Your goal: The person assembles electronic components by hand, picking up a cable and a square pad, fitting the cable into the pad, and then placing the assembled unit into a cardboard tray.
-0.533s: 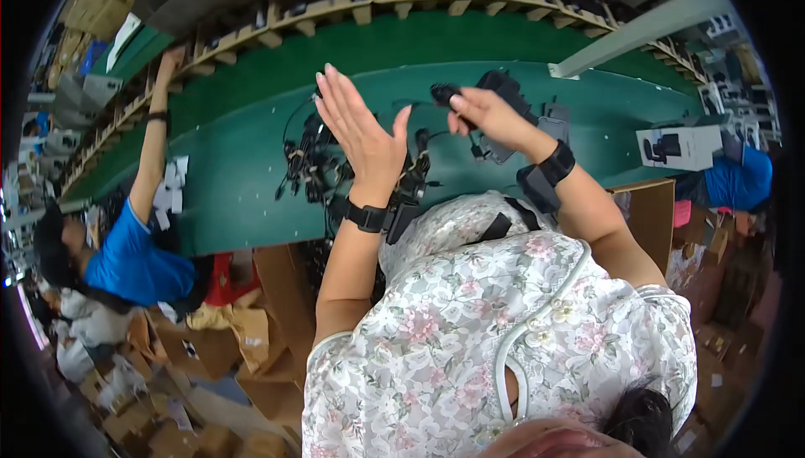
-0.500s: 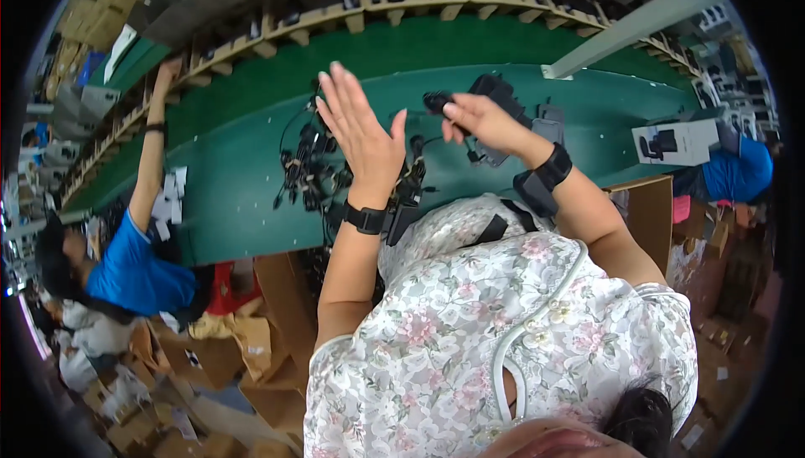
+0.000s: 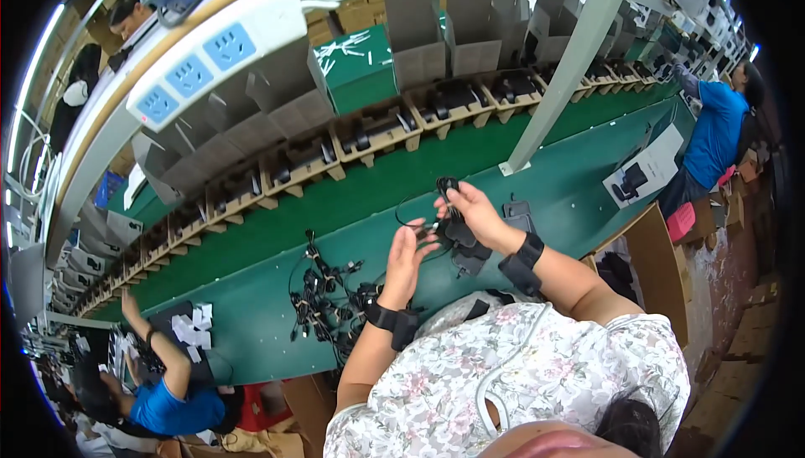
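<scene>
A: Nearest first. What's by the near edge of the long green table [image 3: 260, 336]?

B: Tangled heap of thin black cables with tied coils [image 3: 323, 294], left of centre, spreading from the near edge toward mid-table. Right of it, flat black plastic parts [image 3: 474, 258], partly under the right forearm.

A: And the piece in hand?

B: Small coiled bundle of black cable [image 3: 447, 184], off the surface, over the table's middle, nearer the far edge than the heap. A loose loop bows out on its left.

A: How to handle it well?

B: My judgement: pinch the coil at its body and leave the loop slack, so no connector takes the pull. The free hand should steady the loose run close to the coil. Best worked well clear of the heap; a trailing end could snag there.

A: Hands?

B: Both elbows bent, forearms coming in from the near edge, a black strap on each wrist. Left hand [image 3: 402, 269] raised, fingers loosely spread, nothing clearly gripped; can't tell whether a fingertip touches the loop. Right hand [image 3: 476, 217] reaches inward and a little farther out, thumb and fingers pinching the coil, tips pointing up and left.

A: Beyond the far edge?

B: Darker green strip, then a row of brown cardboard trays [image 3: 373, 141] holding black items, running parallel to that edge.
</scene>
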Demonstrator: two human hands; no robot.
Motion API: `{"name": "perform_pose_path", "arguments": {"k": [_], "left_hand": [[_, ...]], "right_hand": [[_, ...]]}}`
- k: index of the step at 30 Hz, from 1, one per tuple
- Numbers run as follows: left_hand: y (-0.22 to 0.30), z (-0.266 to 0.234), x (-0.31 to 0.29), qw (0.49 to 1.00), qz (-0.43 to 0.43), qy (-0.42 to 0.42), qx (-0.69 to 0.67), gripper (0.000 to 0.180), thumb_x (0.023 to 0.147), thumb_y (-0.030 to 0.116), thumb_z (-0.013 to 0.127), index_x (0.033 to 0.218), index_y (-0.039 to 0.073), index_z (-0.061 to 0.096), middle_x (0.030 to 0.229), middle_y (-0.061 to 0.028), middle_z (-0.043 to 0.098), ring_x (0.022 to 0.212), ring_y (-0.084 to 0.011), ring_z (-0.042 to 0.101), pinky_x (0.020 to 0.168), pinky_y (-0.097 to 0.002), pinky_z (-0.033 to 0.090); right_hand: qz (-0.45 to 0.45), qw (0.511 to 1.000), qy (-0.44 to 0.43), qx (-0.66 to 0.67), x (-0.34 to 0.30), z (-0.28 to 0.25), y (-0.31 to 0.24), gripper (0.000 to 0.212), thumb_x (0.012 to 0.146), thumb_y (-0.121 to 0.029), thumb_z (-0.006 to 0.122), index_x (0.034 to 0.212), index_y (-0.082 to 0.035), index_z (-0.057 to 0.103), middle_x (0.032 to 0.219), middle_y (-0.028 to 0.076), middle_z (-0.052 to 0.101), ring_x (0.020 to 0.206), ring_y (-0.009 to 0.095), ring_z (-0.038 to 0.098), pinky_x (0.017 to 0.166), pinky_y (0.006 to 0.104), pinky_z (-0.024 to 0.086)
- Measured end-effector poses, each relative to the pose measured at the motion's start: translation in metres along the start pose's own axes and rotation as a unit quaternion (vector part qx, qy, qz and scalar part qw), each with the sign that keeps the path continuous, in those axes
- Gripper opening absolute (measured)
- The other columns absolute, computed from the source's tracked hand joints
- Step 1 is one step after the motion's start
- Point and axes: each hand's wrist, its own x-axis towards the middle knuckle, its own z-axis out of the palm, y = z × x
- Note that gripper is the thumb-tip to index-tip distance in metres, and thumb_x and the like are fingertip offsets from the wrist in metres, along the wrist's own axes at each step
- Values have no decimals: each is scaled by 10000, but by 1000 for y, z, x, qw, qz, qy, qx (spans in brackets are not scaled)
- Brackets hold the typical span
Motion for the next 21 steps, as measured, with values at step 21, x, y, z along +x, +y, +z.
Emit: {"name": "perform_pose_path", "arguments": {"k": [21], "left_hand": [[-35, 3, 11, 914, -331, -235, 22, 247, 938, 221, 381, 845, 47, 530, 610, 0, 490, 475, -75, 402, 434, -208, 284]], "right_hand": [[-140, 678, -411, -592, -41, -37, -38, 573, 825, -292, 562, 1313, -94, 334, 1198, 186, 488, 1068, 318, 489, 927, 432, 348]]}}
